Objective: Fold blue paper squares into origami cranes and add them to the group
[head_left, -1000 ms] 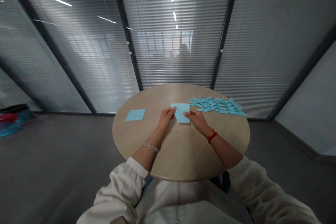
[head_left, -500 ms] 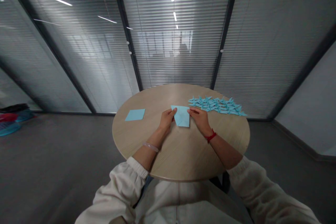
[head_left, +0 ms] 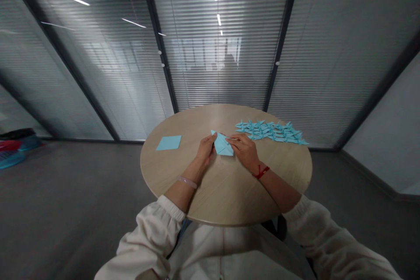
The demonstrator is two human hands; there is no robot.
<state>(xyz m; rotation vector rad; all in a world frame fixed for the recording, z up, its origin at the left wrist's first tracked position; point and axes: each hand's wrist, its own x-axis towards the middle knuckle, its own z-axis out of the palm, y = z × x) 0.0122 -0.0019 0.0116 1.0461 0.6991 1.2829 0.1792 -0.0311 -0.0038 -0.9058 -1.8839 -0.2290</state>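
A light blue sheet of origami paper [head_left: 224,146], marked with crease lines, is held just above the middle of the round table. My left hand [head_left: 206,148] pinches its left side, thumb on top and the other fingers behind. At the paper's upper right, the fingertips of my right hand [head_left: 243,148] press together on the edge, and they hide that corner. Several folded blue paper cranes [head_left: 271,131] lie in rows beyond my right hand. To the left, a flat blue paper stack or sheet [head_left: 168,142] rests on the tabletop; its thickness I cannot tell.
The round wooden table [head_left: 223,201] reaches close to my body. Behind it stands a glass partition with blinds [head_left: 219,83]. A bag-lined bin or basket [head_left: 16,146] sits on the floor at far left.
My right hand has moved slightly left over the paper, its fingers now on the upper right part. The paper has turned a little and shows more crease lines. My left hand keeps its pinch.
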